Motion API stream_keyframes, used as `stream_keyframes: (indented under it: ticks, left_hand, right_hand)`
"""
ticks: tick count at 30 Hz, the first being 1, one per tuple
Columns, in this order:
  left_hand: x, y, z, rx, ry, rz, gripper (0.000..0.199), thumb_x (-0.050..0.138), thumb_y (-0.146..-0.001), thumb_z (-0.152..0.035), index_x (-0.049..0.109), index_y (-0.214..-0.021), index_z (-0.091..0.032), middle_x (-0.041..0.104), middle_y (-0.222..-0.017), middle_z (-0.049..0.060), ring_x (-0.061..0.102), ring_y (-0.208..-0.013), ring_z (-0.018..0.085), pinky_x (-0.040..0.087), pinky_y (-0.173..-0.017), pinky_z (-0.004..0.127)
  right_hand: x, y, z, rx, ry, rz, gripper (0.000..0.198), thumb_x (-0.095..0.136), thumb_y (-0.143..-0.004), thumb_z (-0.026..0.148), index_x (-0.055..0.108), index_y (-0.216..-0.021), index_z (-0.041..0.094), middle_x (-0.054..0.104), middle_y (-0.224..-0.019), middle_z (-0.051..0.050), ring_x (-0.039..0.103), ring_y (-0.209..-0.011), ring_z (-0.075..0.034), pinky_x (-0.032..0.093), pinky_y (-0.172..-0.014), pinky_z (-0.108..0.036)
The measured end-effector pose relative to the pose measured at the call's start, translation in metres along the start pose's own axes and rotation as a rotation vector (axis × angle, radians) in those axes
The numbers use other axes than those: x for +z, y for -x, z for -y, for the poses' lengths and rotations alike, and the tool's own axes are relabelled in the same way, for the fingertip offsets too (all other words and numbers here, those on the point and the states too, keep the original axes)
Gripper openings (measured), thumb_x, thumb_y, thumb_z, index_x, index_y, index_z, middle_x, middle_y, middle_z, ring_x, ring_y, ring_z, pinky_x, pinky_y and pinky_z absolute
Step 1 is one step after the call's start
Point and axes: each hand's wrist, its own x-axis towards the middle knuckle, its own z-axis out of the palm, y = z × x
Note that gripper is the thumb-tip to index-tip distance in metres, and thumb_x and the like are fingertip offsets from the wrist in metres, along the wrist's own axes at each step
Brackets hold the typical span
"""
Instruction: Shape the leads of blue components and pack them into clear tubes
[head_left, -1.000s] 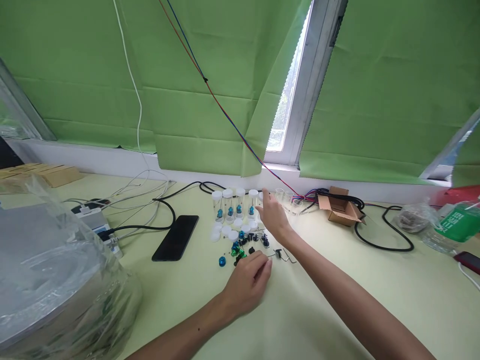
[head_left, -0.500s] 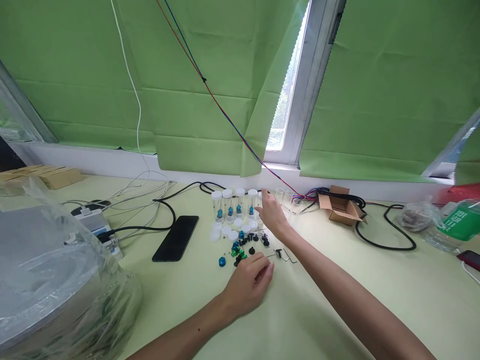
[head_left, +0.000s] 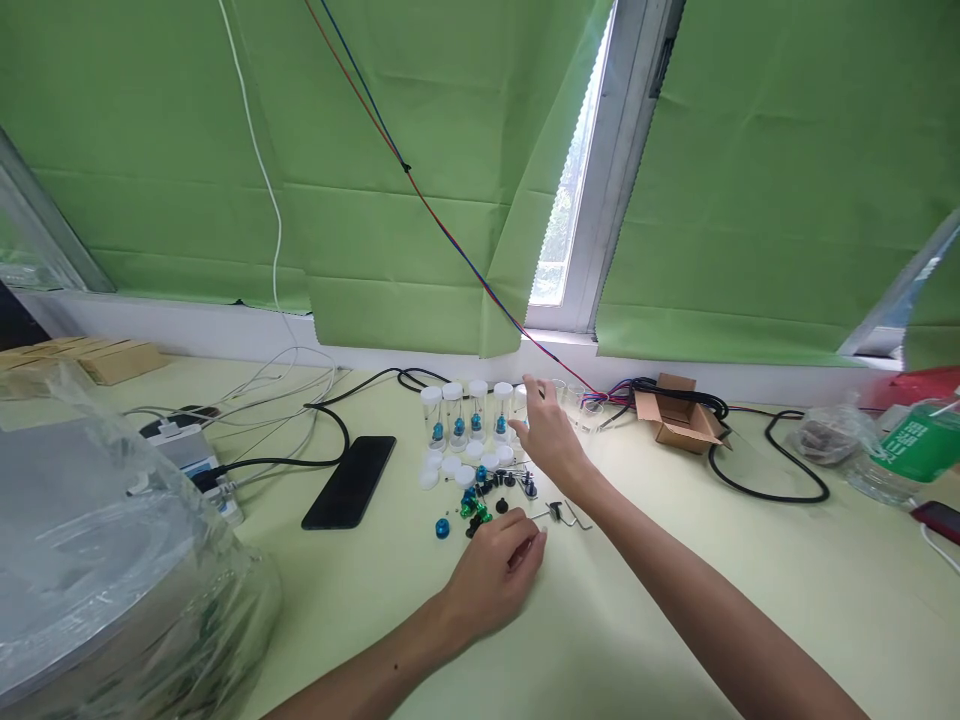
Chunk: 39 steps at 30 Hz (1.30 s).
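My right hand (head_left: 553, 437) reaches to the right end of a row of clear capped vials (head_left: 477, 410). Its thumb and fingers are apart around a white-capped vial (head_left: 521, 393), which the hand partly hides. Blue parts with thin rods show inside the other vials. My left hand (head_left: 498, 563) rests on the table with its fingers curled; whatever may be inside is hidden. Just beyond it lie green parts (head_left: 471, 508) and black parts (head_left: 502, 506). A blue knob-like part (head_left: 442, 528) sits apart, to their left. Loose white caps (head_left: 451, 467) lie in front of the vials.
Bent metal keys (head_left: 576, 518) lie right of the small parts. Uncapped clear tubes (head_left: 592, 412) and an open cardboard box (head_left: 679, 420) stand behind my right arm. A black phone (head_left: 349, 482), a power strip (head_left: 196, 455) and a plastic-wrapped object (head_left: 127, 570) are at left.
My right hand has shifted slightly and its fingers sit a little wider, so more of the cap at the row's end shows. My left hand stays in place. The view has tilted slightly.
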Motion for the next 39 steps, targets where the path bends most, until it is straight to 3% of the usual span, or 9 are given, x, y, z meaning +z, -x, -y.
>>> stream_keyframes:
  ticks: [5, 9, 15, 22, 39]
  left_hand:
    - [-0.001, 0.002, -0.002, -0.024, 0.015, 0.007, 0.032, 0.039, -0.097, -0.024, 0.045, -0.065, -0.018, 0.048, -0.066, 0.000, 0.042, -0.060, 0.012, 0.031, -0.055, 0.027]
    - [-0.001, 0.002, -0.003, -0.034, 0.024, 0.022, 0.032, 0.039, -0.097, -0.023, 0.045, -0.066, -0.018, 0.047, -0.067, 0.000, 0.042, -0.059, 0.011, 0.031, -0.054, 0.026]
    - [-0.001, -0.001, -0.003, -0.031, 0.022, 0.009, 0.033, 0.040, -0.096, -0.023, 0.046, -0.065, -0.018, 0.047, -0.066, 0.000, 0.042, -0.059, 0.012, 0.031, -0.053, 0.026]
    - [0.000, -0.001, -0.002, -0.023, 0.005, 0.003, 0.033, 0.040, -0.096, -0.022, 0.047, -0.064, -0.018, 0.047, -0.065, 0.000, 0.042, -0.059, 0.012, 0.031, -0.054, 0.027]
    - [0.002, 0.000, -0.002, 0.013, 0.004, 0.041, 0.034, 0.043, -0.093, -0.019, 0.046, -0.059, -0.018, 0.045, -0.061, -0.001, 0.042, -0.056, 0.012, 0.029, -0.052, 0.026]
  right_hand:
    - [-0.029, 0.010, -0.004, -0.079, -0.063, -0.039, 0.037, 0.062, -0.089, 0.020, 0.049, -0.123, 0.017, 0.058, -0.116, -0.013, 0.064, -0.089, -0.023, 0.049, -0.076, -0.032]
    - [-0.054, 0.016, -0.022, -0.071, -0.093, -0.044, 0.017, 0.062, -0.087, 0.017, 0.060, -0.104, 0.016, 0.065, -0.098, -0.008, 0.063, -0.074, -0.018, 0.046, -0.073, -0.030]
    - [-0.080, 0.018, -0.050, -0.041, -0.044, 0.024, 0.018, 0.065, -0.083, 0.017, 0.063, -0.100, 0.018, 0.069, -0.091, -0.005, 0.062, -0.066, -0.016, 0.044, -0.063, -0.028]
    - [-0.070, 0.019, -0.060, -0.025, 0.076, 0.203, 0.018, 0.069, -0.081, 0.021, 0.064, -0.098, 0.020, 0.071, -0.093, -0.005, 0.065, -0.078, -0.019, 0.040, -0.060, -0.026]
    - [-0.059, 0.021, -0.058, -0.026, 0.145, 0.265, 0.018, 0.061, -0.086, 0.014, 0.065, -0.102, 0.022, 0.072, -0.089, -0.006, 0.067, -0.074, -0.019, 0.036, -0.055, -0.025]
